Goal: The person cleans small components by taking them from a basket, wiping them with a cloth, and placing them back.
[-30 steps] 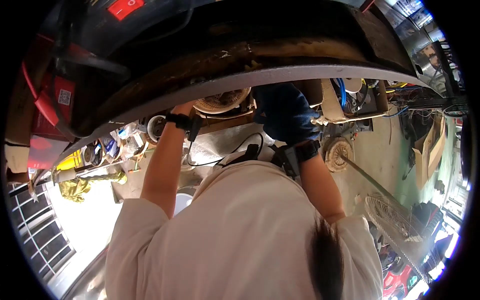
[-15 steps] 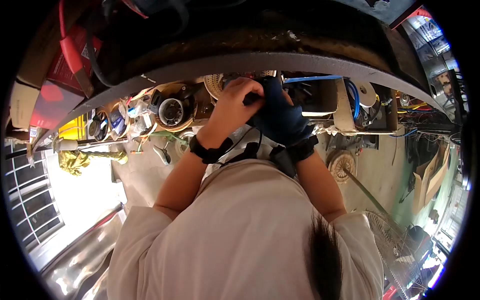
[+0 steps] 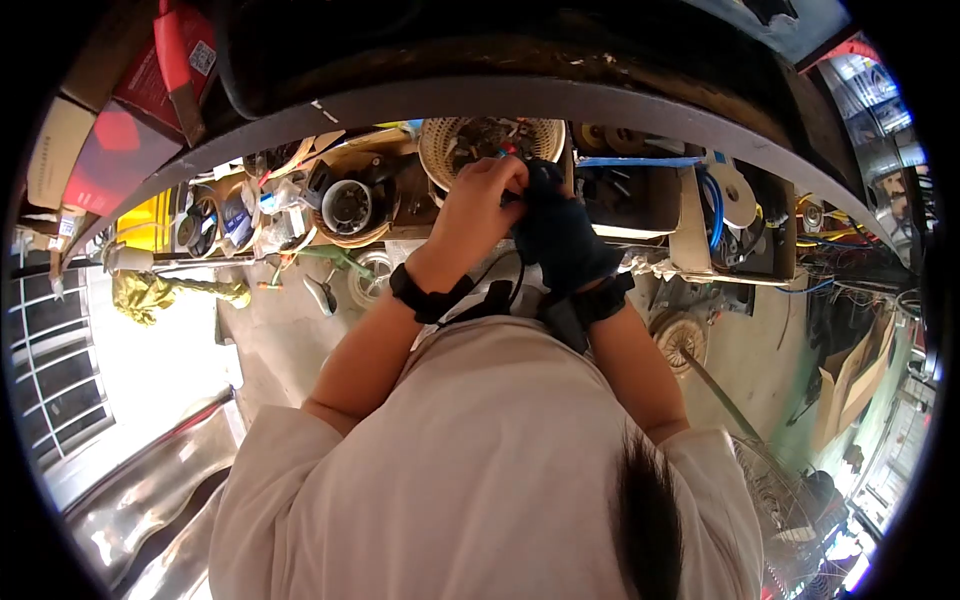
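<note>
My left hand [image 3: 478, 208], bare with a dark band on its wrist, has its fingers pinched together against my right hand. My right hand [image 3: 562, 232] wears a dark blue glove and is curled in front of my left fingertips. What the two hands hold between them is small, dark and mostly hidden. A tiny red and blue spot shows just past my left fingers, and I cannot tell whether it is part of that thing. Right behind the hands is a cream plastic basket [image 3: 434, 160] with small dark parts [image 3: 478, 140] in it.
A metal beam [image 3: 450, 98] crosses above the shelf. Left of the basket are a round motor-like part [image 3: 347, 206] and bagged items. To the right are a cardboard box [image 3: 690, 225], a white spool [image 3: 735, 195] and blue cable [image 3: 716, 205]. A fan [image 3: 770, 490] stands lower right.
The view has tilted, so more of the basket and its contents shows beyond the hands. Both hands stay together, with the left fingers slightly shifted. The red and blue spot has come into sight.
</note>
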